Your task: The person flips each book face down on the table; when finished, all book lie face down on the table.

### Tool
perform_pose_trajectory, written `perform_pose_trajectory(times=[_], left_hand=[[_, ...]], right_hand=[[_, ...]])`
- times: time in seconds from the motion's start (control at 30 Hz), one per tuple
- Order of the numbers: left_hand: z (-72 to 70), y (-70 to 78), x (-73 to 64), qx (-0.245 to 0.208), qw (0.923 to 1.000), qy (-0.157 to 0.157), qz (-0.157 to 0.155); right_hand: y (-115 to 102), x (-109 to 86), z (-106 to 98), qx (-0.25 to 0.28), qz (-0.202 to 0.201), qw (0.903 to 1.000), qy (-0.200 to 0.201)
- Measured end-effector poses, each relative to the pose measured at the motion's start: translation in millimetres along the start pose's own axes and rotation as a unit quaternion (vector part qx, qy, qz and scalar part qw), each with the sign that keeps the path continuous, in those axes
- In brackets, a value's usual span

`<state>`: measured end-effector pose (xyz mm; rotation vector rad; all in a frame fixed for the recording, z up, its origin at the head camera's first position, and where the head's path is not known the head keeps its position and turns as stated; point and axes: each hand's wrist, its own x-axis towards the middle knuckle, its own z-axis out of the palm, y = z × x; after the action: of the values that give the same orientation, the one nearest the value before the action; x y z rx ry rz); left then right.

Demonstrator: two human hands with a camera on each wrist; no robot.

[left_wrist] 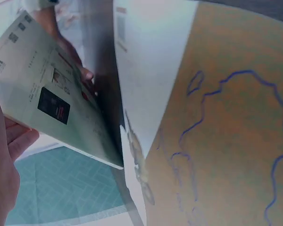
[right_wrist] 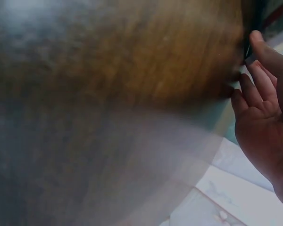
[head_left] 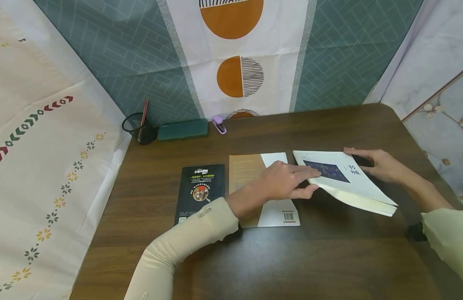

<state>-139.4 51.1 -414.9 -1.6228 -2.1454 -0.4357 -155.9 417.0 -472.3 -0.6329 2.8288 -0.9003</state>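
A white paperback book (head_left: 330, 166) with a dark picture on its cover is tilted, its left side lifted off the table. My left hand (head_left: 289, 181) pinches its left edge, fingers on top and thumb below. In the left wrist view the book's underside (left_wrist: 47, 89) shows, with a barcode and a small dark picture. At the right edge of the book, my right hand (head_left: 381, 164) touches it with extended fingers. Below my left wrist lies a brown and white book (head_left: 246, 171), partly covered by the arm. Left of that is a black book (head_left: 201, 187).
At the back left of the wooden table (head_left: 310, 258) stand a black mesh pen cup (head_left: 146, 133) with a pencil and a dark green case (head_left: 182, 129). A purple stapler-like item (head_left: 219, 124) lies beside the case. Patterned cloth hangs behind the table.
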Motion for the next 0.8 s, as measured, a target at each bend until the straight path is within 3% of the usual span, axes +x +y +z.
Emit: perform_pose_trajectory(times=[0.13, 0.3, 0.43, 0.6, 0.7, 0.8], left_hand=[[-8.1, -6.3, 0.1, -0.043, 0.9984, -0.006, -0.036], [-18.7, -15.3, 1.2, -0.091, 0.9941, -0.005, -0.059], [-25.8, -20.7, 2.6, -0.103, 0.9937, 0.021, -0.041], [-30.4, -23.3, 6.1, -0.082, 0.9940, 0.073, 0.001], [-32.7, -24.0, 8.4, -0.057, 0.9934, 0.099, 0.012], [-35.5, -24.0, 10.7, -0.034, 0.9939, 0.105, 0.010]], right_hand=[[-1, -3.3, 2, 0.014, 0.005, 0.9997, 0.018], [-2, -8.9, 4, 0.083, 0.004, 0.9953, 0.050], [-6, -10.4, 5, 0.109, 0.004, 0.9921, 0.063], [-8, -12.4, 7, 0.141, -0.011, 0.9865, 0.083], [-8, -13.2, 10, 0.128, -0.007, 0.9857, 0.109], [-10, -13.9, 11, 0.105, 0.001, 0.9853, 0.135]])
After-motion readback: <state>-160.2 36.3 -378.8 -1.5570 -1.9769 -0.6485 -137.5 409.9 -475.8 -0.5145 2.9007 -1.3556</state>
